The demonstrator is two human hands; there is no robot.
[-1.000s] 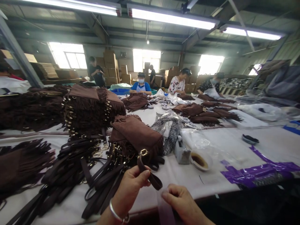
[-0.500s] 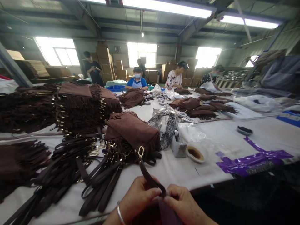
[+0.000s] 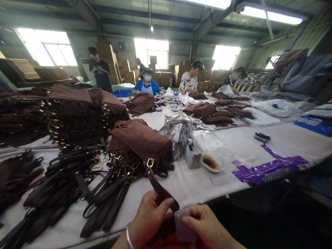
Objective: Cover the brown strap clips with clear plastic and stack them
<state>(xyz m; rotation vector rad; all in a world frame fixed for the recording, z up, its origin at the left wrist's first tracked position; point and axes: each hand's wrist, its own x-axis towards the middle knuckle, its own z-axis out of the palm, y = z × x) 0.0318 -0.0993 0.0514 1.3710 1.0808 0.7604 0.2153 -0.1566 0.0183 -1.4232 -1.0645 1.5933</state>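
My left hand [image 3: 153, 212], with a silver bangle at the wrist, is closed on a dark brown strap [image 3: 158, 186]. The strap runs up to a gold clasp [image 3: 149, 162] by a brown fringed suede bag [image 3: 141, 140], the top one of a stack. Between the thumb and fingers of my right hand [image 3: 201, 221] is a small pale, translucent piece of sheet [image 3: 183, 223] that hangs down; its exact kind I cannot tell. A small gap parts it from the strap's looped end. Left of my hands lie several dark straps [image 3: 103, 204] with gold hardware.
A taller pile of fringed bags [image 3: 75, 114] stands at the left. Beyond my right hand are a grey metal dispenser [image 3: 192, 157], a bowl of brown liquid [image 3: 211, 162] and purple tape [image 3: 272, 169] along the table edge. Several co-workers are across the table.
My right hand has come slightly away from the strap with the pale sheet, which touched the strap's end before. My left hand still holds the strap. The whole view has shifted a little.
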